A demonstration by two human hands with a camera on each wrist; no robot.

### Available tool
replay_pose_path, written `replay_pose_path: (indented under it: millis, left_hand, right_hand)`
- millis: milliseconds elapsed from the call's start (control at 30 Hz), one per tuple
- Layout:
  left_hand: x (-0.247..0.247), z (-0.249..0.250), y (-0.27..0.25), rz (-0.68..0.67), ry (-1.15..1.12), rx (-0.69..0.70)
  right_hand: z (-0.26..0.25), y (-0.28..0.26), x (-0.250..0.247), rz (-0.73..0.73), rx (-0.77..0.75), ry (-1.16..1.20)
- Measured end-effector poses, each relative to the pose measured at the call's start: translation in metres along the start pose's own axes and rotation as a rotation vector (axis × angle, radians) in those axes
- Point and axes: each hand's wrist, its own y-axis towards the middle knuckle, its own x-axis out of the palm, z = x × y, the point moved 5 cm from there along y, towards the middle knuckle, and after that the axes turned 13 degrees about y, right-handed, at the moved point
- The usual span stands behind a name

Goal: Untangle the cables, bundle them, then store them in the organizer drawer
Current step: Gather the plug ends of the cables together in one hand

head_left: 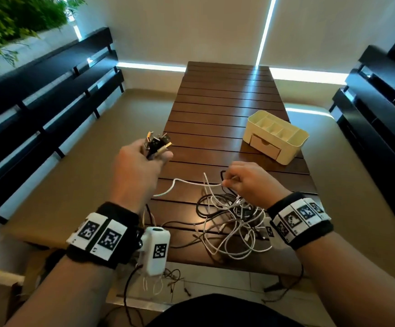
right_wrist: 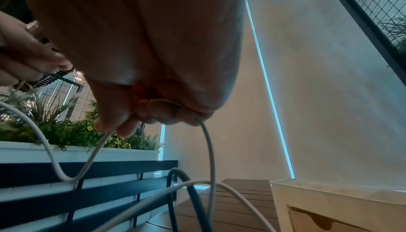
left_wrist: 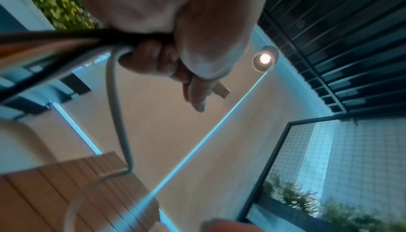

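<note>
I cannot count the plugs [head_left: 157,143] bunched in my left hand [head_left: 137,166]; its fingers hide their cords. My right hand [head_left: 250,182] covers where the white cable [head_left: 187,184] runs on past its pinch. Strands in the tangle [head_left: 229,223] overlap too much to separate, and some drop off the worktop [head_left: 220,109] edge out of sight

Dark brown slatted wood tabletop [head_left: 227,107], semi-gloss w/ glare. Cream plastic organizer [head_left: 296,147], smooth, matt. White and black cables [head_left: 229,223]: smooth rubbery sheath; metal plug tips [head_left: 157,141], shiny.
</note>
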Motion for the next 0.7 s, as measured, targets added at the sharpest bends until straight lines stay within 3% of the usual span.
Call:
replay_pose_path:
  millis: [167,433,533,600,700]
  left_hand:
    - [0.042,0.024,-0.004,-0.265,0.005,0.173]
    - [0.071,0.022,0.003,-0.455,-0.018,0.280]
    - [0.065,0.031,0.004,-0.376,-0.011,0.357]
    - [0.052,0.038,0.008,-0.276,-0.021,0.374]
    - [0.023,0.042,0.024,-0.114,-0.164,0.304]
  right_hand:
    - [-0.025,0.007,-0.008,0.028,-0.095,0.098]
    - [-0.047,0.011,-0.028,0.133,-0.259,0.320]
    - [-0.048,0.013,-0.033,0.187,-0.254,0.386]
    - [-0.039,0.014,-0.031,0.187,-0.156,0.448]
    - [-0.018,0.014,-0.012,0.078,0.025,0.438]
